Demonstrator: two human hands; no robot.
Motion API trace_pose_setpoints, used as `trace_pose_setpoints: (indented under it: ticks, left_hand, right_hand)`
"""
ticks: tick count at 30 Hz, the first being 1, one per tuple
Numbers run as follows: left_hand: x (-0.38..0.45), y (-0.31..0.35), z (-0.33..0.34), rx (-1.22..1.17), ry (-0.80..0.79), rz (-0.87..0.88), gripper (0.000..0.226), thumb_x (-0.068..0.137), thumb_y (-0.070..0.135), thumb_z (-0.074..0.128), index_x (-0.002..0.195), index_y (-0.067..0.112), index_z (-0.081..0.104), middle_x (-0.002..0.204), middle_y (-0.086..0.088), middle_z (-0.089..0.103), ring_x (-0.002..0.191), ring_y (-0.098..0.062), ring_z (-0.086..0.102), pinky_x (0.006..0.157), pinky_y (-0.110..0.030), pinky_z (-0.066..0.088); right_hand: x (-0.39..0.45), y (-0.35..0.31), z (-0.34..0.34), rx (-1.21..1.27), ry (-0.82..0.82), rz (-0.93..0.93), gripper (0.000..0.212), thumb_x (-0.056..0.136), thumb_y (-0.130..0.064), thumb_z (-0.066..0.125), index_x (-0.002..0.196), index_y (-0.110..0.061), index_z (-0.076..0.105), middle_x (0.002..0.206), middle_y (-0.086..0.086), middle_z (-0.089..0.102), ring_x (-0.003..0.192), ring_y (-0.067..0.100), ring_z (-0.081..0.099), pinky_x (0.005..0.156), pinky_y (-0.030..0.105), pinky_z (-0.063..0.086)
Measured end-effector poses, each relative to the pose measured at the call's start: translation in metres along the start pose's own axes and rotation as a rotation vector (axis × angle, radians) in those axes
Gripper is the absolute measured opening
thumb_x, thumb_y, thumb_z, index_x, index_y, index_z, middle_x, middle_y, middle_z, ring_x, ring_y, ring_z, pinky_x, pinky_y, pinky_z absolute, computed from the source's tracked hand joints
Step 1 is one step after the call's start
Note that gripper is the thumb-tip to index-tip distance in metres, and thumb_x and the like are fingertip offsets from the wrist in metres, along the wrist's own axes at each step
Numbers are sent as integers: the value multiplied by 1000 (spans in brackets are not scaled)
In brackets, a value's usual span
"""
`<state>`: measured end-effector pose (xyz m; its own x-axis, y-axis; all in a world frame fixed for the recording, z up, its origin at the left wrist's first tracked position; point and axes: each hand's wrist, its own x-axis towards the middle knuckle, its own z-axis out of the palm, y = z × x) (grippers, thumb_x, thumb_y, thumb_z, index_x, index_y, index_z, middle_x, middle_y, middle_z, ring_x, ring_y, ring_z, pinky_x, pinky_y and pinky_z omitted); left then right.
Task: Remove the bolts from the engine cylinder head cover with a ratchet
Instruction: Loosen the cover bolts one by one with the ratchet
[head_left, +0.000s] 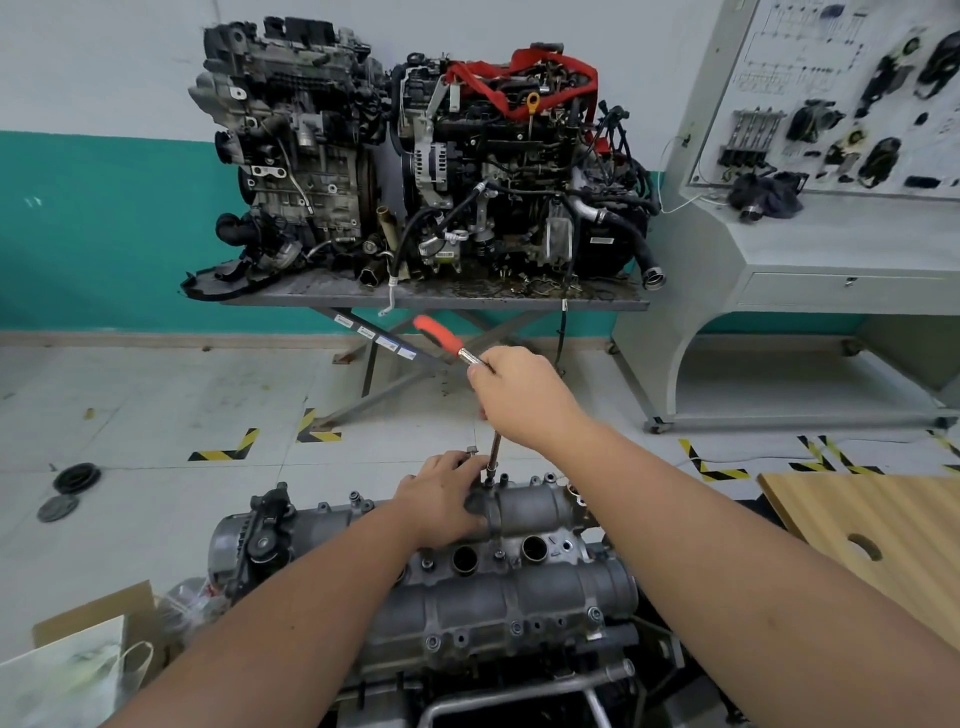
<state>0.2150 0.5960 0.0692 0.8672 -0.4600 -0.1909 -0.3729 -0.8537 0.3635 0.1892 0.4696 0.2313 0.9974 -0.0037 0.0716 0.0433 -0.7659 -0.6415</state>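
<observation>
Between hands, ratchet (457, 349): right hand (519, 397) gripping it, left hand (441, 499) flat on cover (519, 597).

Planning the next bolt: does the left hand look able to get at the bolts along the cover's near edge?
Probably yes: the left hand rests on the cover, and the near-edge bolts lie uncovered.

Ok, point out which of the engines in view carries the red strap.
The right-hand engine on the steel table by the wall: a red strap is looped over its top. The engine beside it and the cylinder head cover under the hands carry none.
</observation>
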Motion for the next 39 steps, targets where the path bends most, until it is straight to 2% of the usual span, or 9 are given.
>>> trace_pose_setpoints:
  ticks: [5,9,11,14,16,20,28,32,39]
  left_hand:
    - [0,1,-2,19,-5,2,89,77,52,67,152,35,21,155,3,25,142,-21,24,106,-49,33]
    - [0,2,-2,9,-8,-4,93,76,53,67,153,35,17,156,5,25,143,-19,23,107,-49,33]
    - [0,2,-3,5,-6,-3,94,76,53,67,154,37,17,156,5,25,143,-20,23,107,-49,33]
    - [-1,3,-4,-4,-11,-2,95,76,52,68,154,40,15,156,6,25,143,-20,24,107,-49,33]
    - [-3,3,-5,-27,0,8,93,76,51,69,152,42,17,153,5,27,142,-21,25,107,-47,34]
    - [-4,3,-5,-1,15,21,95,77,51,69,154,43,15,155,3,27,141,-21,27,106,-46,37]
    - [-2,4,-5,40,-7,-3,90,80,52,66,154,42,16,156,4,26,142,-21,24,107,-48,36]
    - [-1,3,-4,28,-17,-4,92,79,52,66,154,43,14,156,4,25,143,-21,24,107,-49,35]
    - [-1,2,-2,12,0,-6,89,77,52,66,152,38,21,156,5,25,143,-20,23,106,-47,33]
  right_hand:
    - [-2,-2,6,1219,-156,337,24,100,-6,49,81,-11,63,79,6,71,85,23,67,75,24,49]
    - [5,10,17,1618,122,343,33,95,1,59,73,-18,44,82,4,58,83,19,59,75,23,47]
    - [6,17,24,1443,236,244,20,97,-10,60,83,-22,56,88,-1,62,76,8,62,71,22,45]
    - [-3,28,35,795,355,-22,21,101,-29,56,119,-30,68,131,-12,56,111,-14,53,92,11,39]
    - [0,40,37,261,532,-329,25,97,-15,61,120,-18,72,144,3,52,131,14,48,104,26,39]
    - [5,41,31,-386,566,-674,36,71,4,67,102,-11,77,103,6,73,103,34,65,88,46,50]
    - [-2,32,14,-625,284,-534,59,93,-44,30,139,-15,55,105,6,62,97,30,56,88,42,41]
    - [-2,30,7,-682,191,-515,56,100,-45,22,145,-20,46,112,3,58,102,28,53,89,40,39]
    - [10,-2,-2,-398,-34,-97,26,105,-32,33,97,-18,54,88,4,63,81,29,59,65,37,42]
